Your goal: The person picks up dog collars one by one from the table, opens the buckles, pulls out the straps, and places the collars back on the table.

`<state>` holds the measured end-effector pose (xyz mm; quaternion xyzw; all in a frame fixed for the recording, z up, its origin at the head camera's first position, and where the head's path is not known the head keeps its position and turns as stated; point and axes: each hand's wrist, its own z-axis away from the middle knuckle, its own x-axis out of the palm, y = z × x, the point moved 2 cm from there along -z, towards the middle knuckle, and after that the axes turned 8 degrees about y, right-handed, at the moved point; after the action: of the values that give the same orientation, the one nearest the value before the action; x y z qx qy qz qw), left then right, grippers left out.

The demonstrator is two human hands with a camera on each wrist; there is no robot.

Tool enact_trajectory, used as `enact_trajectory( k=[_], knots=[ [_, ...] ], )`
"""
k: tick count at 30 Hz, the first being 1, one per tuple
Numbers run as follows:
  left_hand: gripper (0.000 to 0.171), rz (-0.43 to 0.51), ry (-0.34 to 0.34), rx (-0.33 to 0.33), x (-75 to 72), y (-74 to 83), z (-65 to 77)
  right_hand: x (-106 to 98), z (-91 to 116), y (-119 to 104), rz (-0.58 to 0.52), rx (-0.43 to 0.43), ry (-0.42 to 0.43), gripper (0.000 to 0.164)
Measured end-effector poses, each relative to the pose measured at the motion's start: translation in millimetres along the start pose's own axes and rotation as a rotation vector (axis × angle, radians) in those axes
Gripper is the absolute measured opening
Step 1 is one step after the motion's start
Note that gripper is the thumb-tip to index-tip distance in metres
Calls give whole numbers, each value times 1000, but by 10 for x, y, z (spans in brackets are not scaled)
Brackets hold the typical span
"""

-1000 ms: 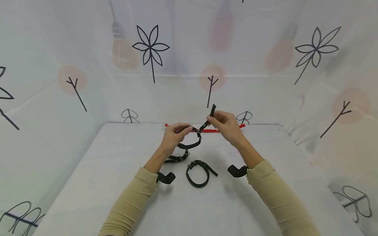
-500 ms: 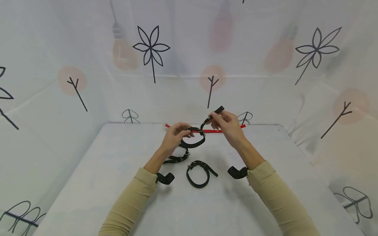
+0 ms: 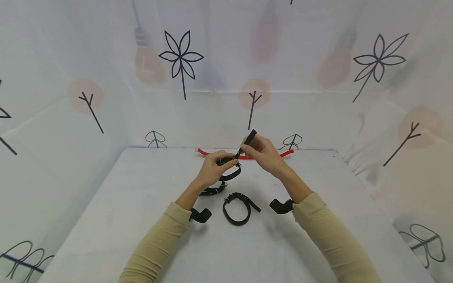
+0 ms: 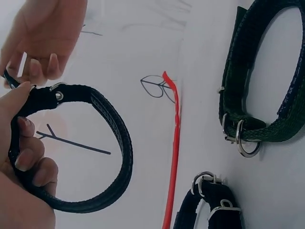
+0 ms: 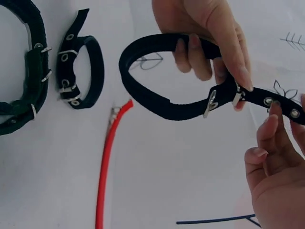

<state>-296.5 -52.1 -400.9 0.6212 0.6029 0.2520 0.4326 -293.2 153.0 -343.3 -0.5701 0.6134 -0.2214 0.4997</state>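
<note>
A black dog collar [image 3: 231,175] is buckled into a loop and raised above the table's far part. My left hand [image 3: 212,167] grips it, fingers curled inside the loop and thumb at the buckle [image 5: 237,95]. The free end of the strap, with metal eyelets [image 5: 294,113], is pinched by my right hand [image 3: 267,155] and points up in the head view. A metal D-ring [image 5: 209,104] shows on the band beside the buckle.
Two more black collars lie looped on the white table [image 3: 311,236]: a near collar [image 3: 237,223] and another collar [image 3: 214,192] partly behind my left hand. A red collar [image 3: 286,153] stretches along the back edge. Patterned cloth [image 3: 212,118] encloses the table.
My right hand has moved left with the strap end, closer to my left hand. My left thumb and fingers have shifted toward the buckle. The collars on the table have stayed put.
</note>
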Motion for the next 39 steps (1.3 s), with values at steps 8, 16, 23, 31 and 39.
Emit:
enact_trajectory(
  k=[8, 16, 23, 31, 39],
  knots=[
    [23, 0, -22, 10, -41, 385, 70, 43, -20, 54, 56, -60, -82, 14],
    [18, -88, -24, -50, -34, 136, 49, 50, -18, 46, 90, -39, -74, 13],
    [16, -97, -58, -44, -46, 43, -7, 43, -13, 16, 89, -57, -88, 13],
    [12, -103, -154, -41, -52, 66, -26, 83, 46, -182, 92, -60, -118, 12],
    [14, -25, -184, -76, -63, 49, -5, 91, 81, -348, 87, -52, -126, 11]
  ],
)
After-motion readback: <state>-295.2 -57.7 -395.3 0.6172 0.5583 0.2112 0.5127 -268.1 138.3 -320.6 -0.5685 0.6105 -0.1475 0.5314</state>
